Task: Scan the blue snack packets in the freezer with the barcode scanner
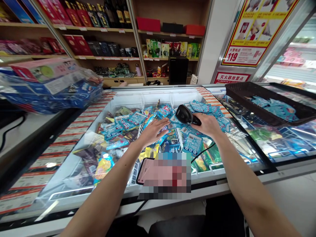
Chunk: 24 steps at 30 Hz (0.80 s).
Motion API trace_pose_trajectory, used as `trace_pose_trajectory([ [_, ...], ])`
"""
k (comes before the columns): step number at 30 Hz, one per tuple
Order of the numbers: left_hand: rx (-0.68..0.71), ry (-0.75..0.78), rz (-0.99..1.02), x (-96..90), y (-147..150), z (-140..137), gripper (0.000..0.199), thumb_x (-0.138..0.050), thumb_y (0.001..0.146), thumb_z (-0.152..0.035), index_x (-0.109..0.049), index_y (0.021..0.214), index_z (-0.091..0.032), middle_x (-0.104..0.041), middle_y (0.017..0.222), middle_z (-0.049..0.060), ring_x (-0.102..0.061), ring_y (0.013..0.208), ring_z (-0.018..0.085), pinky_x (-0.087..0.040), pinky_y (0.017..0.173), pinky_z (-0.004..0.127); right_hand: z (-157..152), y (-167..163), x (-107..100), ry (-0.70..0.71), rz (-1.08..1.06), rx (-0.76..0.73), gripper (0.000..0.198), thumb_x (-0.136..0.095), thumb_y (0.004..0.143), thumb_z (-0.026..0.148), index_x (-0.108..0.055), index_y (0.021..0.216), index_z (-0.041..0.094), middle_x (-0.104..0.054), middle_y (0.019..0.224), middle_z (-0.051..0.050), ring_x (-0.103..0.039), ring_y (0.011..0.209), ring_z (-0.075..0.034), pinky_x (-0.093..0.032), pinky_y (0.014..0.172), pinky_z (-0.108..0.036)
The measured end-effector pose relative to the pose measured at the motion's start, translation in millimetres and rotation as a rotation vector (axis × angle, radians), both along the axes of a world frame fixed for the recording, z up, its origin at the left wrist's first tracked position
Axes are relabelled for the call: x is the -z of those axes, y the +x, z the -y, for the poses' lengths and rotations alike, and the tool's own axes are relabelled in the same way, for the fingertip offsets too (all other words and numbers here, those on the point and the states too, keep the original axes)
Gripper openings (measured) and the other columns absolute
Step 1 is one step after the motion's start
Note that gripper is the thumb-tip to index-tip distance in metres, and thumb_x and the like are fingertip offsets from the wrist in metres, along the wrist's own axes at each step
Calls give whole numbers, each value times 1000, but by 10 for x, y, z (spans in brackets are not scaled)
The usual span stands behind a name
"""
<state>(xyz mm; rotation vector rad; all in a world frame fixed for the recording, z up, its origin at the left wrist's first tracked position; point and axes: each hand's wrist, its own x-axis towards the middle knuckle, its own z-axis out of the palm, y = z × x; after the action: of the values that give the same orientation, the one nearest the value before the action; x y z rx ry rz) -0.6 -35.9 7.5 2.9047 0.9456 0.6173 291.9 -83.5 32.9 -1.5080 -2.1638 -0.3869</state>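
My right hand (207, 125) grips a black handheld barcode scanner (184, 114) by its handle, its head pointing to the left. A dark cable (203, 151) trails from beneath that hand towards the front edge. My left hand (153, 132) lies flat with fingers stretched out, beside the light-blue packets (172, 125) in the middle; whether it touches one I cannot tell. More blue packets (194, 143) are spread around and below the scanner. Nearer to me lies a phone (146, 171) with a lit screen, partly hidden by a blurred patch.
A chest freezer (123, 93) with wire dividers holds colourful packs. On the right, a dark brown basket (234, 93) contains blue packets. Plastic-wrapped boxes (51, 82) stand at the left. Behind are shelves (98, 29) with bottles and boxes, and a black monitor (178, 70).
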Motion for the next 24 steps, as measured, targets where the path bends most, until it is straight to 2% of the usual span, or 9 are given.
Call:
trace_pose_trajectory([
  [3,60,-12,-30,-4,80,31,42,-36,91,-44,-45,130,-30,-45,139,3,-44,125,20,-33,104,42,2,-6,-2,2,1,2,39,-53,82,44,-58,112,20,-69,93,-6,-65,80,-22,-45,66,-29],
  [7,35,24,5,9,49,28,34,-36,92,-40,-59,114,-27,-56,125,6,-52,113,21,-39,94,40,2,-7,-7,8,-5,-2,37,-53,82,44,-59,110,20,-69,94,-5,-65,81,-22,-45,66,-30],
  [11,15,37,53,7,-8,19,32,-37,91,-38,-64,100,-22,-61,108,8,-56,101,19,-41,89,37,4,-10,-10,12,-12,-18,36,-53,82,42,-59,110,20,-69,97,-6,-65,84,-22,-46,66,-30],
  [14,-10,37,83,-2,-16,22,33,-37,91,-37,-61,108,-22,-61,106,9,-55,101,20,-42,89,37,2,-13,-4,12,-9,-8,37,-54,81,42,-59,111,20,-69,94,-6,-65,83,-22,-45,66,-30],
  [17,-33,67,106,-1,-9,28,36,-38,91,-38,-53,122,-25,-55,122,9,-50,113,22,-39,95,41,-2,-18,7,18,-3,-3,37,-55,81,42,-59,111,20,-69,93,-6,-65,82,-22,-45,66,-29],
  [19,-32,54,90,8,-3,27,37,-38,91,-39,-51,124,-26,-51,131,6,-46,119,22,-37,99,42,-3,-27,15,18,2,-11,37,-54,82,43,-58,111,20,-69,94,-6,-65,82,-22,-45,66,-29],
  [24,-93,-16,80,31,-4,-2,43,-43,87,-48,-52,121,-24,-59,116,7,-55,105,23,-42,92,41,-5,-57,33,-25,42,-25,39,-54,81,44,-58,112,21,-69,94,-6,-65,81,-21,-44,64,-28],
])
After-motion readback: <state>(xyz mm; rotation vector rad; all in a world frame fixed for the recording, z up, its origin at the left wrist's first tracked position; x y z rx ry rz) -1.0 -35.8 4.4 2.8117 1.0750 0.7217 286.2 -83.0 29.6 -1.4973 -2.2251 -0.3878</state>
